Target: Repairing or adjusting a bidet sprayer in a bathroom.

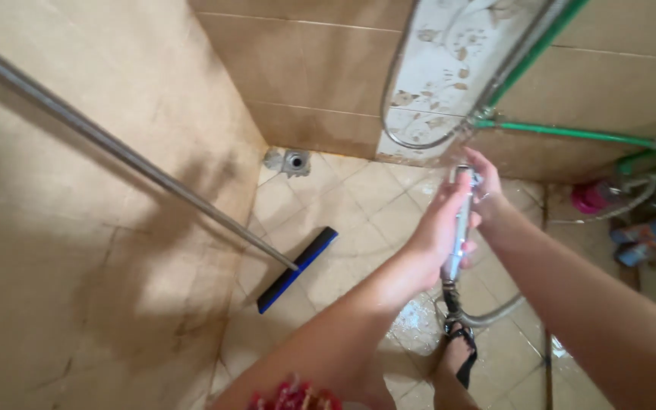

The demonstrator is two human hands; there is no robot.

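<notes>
A floor squeegee (298,269) with a long metal handle (115,148) is noted at left, leaning against the tiled wall (55,250), its blue blade on the floor (358,220); a drain (295,160) sits in the corner. At centre, a chrome shower handset (461,224) is held upright above the wet floor. The left hand (438,231) is wrapped round its shaft; the right hand (484,186) is closed on its upper end. The handset is judged light, rigid and slippery when wet; the shaft is the surest grip. Its hose (487,315) is flexible and trails below. Green pipes (571,133) run at right.
</notes>
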